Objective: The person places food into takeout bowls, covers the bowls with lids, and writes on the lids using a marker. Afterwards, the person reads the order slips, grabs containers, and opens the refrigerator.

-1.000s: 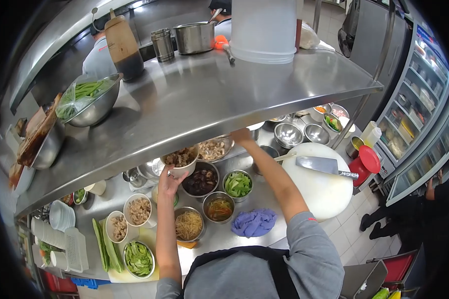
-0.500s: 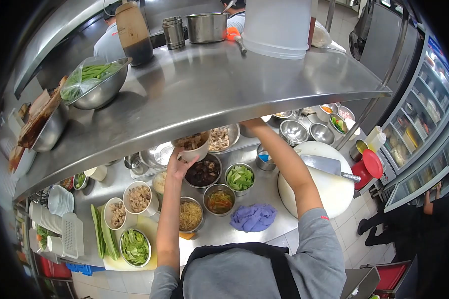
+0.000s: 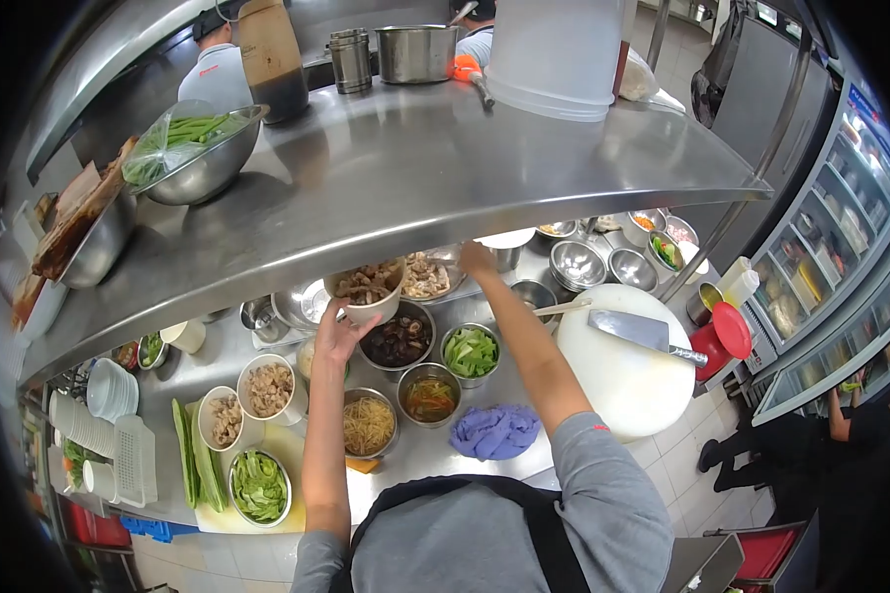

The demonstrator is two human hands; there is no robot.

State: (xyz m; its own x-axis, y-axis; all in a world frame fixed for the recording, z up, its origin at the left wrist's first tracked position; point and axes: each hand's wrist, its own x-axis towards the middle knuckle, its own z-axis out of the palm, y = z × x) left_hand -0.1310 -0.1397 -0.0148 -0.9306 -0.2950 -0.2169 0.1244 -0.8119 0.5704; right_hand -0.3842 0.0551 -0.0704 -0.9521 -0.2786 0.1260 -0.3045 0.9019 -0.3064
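Note:
My left hand [image 3: 344, 331] holds a white tub [image 3: 378, 306] of brown meat pieces from below and the side, tilted under the shelf edge. Close to the rim of a metal bowl of chopped pale meat [image 3: 427, 277] is my right hand [image 3: 478, 260], its fingers closed. What they grip is mostly hidden, though a grey metal piece shows beside them. Just below the tub stands a pot of dark mushrooms [image 3: 398, 341]. Nearer me are a bowl of cut greens [image 3: 471, 353], a pot of sliced vegetables in liquid [image 3: 429, 397] and a pot of yellow shreds [image 3: 368, 425].
A steel shelf [image 3: 386, 188] overhangs the counter. A cleaver [image 3: 633, 328] lies on a round white board [image 3: 623, 385] at right. A purple cloth [image 3: 494, 432] is near the front edge. Two tubs of meat [image 3: 269, 388] and cucumbers [image 3: 198, 460] sit at left.
My right hand has come out from beneath the shelf, moving left to the pale meat bowl. The tub in my left hand has shifted slightly left and more of its contents shows.

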